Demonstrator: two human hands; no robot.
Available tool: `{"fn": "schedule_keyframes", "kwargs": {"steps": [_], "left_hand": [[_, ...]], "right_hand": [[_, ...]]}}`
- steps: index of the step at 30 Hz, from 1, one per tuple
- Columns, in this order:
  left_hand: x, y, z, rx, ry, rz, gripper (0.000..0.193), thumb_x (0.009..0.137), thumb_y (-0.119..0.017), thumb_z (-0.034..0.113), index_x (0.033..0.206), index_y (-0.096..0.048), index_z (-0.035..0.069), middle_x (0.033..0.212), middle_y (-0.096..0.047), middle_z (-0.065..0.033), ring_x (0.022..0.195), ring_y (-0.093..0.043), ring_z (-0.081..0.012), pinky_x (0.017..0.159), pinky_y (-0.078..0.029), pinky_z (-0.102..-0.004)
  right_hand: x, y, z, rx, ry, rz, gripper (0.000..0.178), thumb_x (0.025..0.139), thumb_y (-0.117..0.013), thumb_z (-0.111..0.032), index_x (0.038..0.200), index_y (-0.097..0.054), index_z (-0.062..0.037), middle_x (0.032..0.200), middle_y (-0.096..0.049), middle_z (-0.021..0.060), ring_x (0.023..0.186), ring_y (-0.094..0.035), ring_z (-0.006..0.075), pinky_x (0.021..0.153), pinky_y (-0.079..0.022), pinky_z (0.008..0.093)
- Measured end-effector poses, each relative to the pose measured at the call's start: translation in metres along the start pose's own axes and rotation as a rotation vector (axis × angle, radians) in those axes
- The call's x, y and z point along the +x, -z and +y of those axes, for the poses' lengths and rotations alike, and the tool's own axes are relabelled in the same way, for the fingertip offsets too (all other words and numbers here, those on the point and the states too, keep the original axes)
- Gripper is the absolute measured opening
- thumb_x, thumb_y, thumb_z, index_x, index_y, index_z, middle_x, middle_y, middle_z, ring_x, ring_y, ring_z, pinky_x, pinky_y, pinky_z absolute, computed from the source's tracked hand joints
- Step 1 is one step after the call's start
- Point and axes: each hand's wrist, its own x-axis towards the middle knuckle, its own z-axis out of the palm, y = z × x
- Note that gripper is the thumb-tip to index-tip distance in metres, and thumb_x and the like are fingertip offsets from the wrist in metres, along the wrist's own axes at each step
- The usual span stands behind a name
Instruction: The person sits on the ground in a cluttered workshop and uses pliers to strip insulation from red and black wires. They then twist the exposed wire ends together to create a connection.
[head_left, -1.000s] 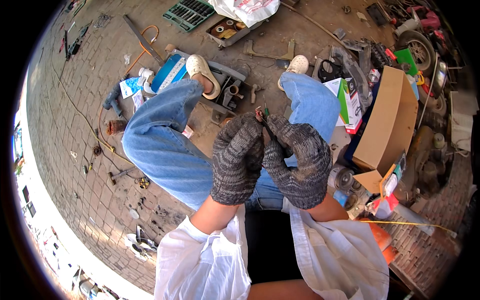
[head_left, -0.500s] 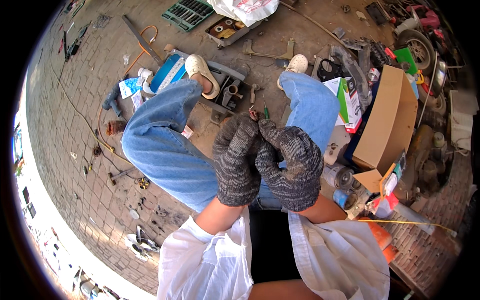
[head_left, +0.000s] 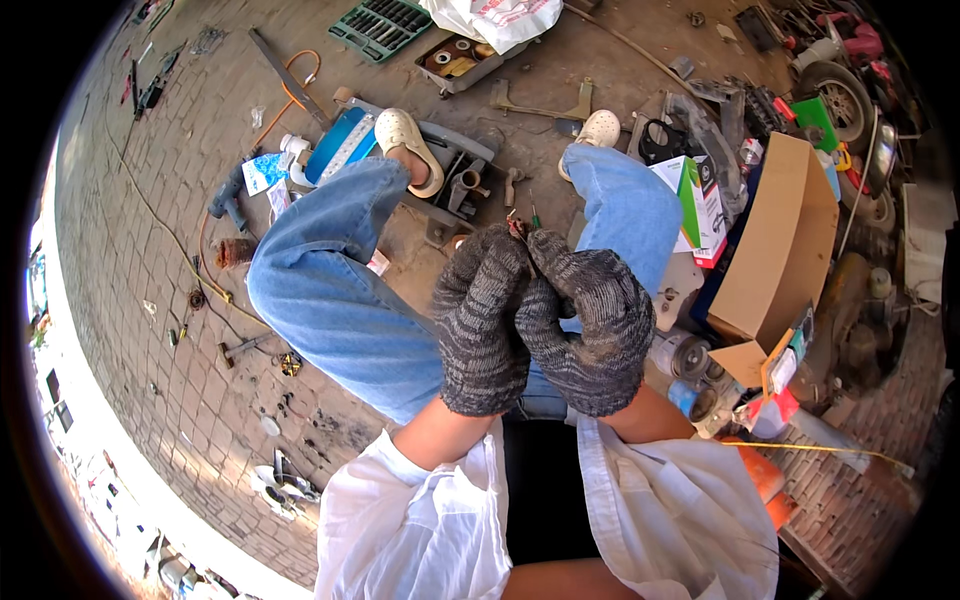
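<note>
Both my hands wear dark grey knitted gloves and are drawn together between my knees. My left hand [head_left: 482, 315] is closed, its fingertips at a small reddish, coppery piece [head_left: 516, 226] too small to name. My right hand [head_left: 590, 325] is curled against it, thumb and forefinger pinched together; what they hold, if anything, is hidden. Just beyond the right fingertips shows a thin screwdriver with a green handle [head_left: 535, 217]; I cannot tell whether it is touched or lies on the ground.
Ahead lie a grey metal frame [head_left: 455, 150], a tray of parts [head_left: 470, 68] and a green socket case [head_left: 380, 28]. To the left are a drill [head_left: 228, 198] and a hammer [head_left: 243, 348]. An open cardboard box [head_left: 775, 235] and motor parts crowd the right.
The gloved hands have shifted slightly to the right, still together. The view has moved a little too, and the green handle shows slightly shorter above the right fingertips.
</note>
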Motion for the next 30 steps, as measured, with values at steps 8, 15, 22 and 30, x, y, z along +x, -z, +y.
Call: {"fn": "schedule_keyframes", "kwargs": {"steps": [8,15,22,30], "left_hand": [[-0.0011,-0.0041,-0.0003,0.003,-0.004,0.055,0.023,0.089,-0.064,0.017,0.106,-0.062,0.001,0.094,-0.065,-0.0090,0.081,-0.064,-0.0183,0.069,-0.056,-0.0330],[-0.0006,-0.0011,-0.0017,0.017,-0.006,0.048,0.025,0.089,-0.063,0.018,0.107,-0.062,0.001,0.094,-0.065,-0.0091,0.081,-0.064,-0.0180,0.071,-0.056,-0.0325],[-0.0009,-0.0021,-0.0039,0.043,-0.057,0.065,0.022,0.090,-0.063,0.017,0.105,-0.063,0.001,0.093,-0.066,-0.0076,0.081,-0.063,-0.0154,0.073,-0.054,-0.0282],[0.0015,0.0039,-0.0055,0.119,-0.037,0.122,0.022,0.089,-0.066,0.019,0.102,-0.065,0.001,0.077,-0.061,-0.0011,0.063,-0.055,-0.0068,0.055,-0.043,-0.0214]], "right_hand": [[-0.0028,-0.0018,0.0021,-0.009,-0.007,0.003,0.044,0.072,-0.072,-0.010,0.114,-0.065,-0.0036,0.089,-0.064,0.0085,0.068,-0.057,0.0216,0.064,-0.049,0.0331],[-0.0025,-0.0015,0.0015,-0.051,0.013,-0.016,0.045,0.072,-0.072,-0.011,0.115,-0.064,-0.0044,0.086,-0.063,0.0080,0.068,-0.057,0.0229,0.064,-0.048,0.0348],[-0.0032,-0.0037,0.0014,-0.040,0.002,0.008,0.041,0.073,-0.071,-0.010,0.113,-0.065,-0.0053,0.084,-0.062,0.0094,0.071,-0.058,0.0251,0.066,-0.048,0.0374],[-0.0064,0.0030,0.0004,0.211,-0.195,0.020,0.040,0.075,-0.068,-0.006,0.114,-0.063,-0.0053,0.084,-0.060,0.0058,0.067,-0.056,0.0161,0.063,-0.047,0.0303]]}}
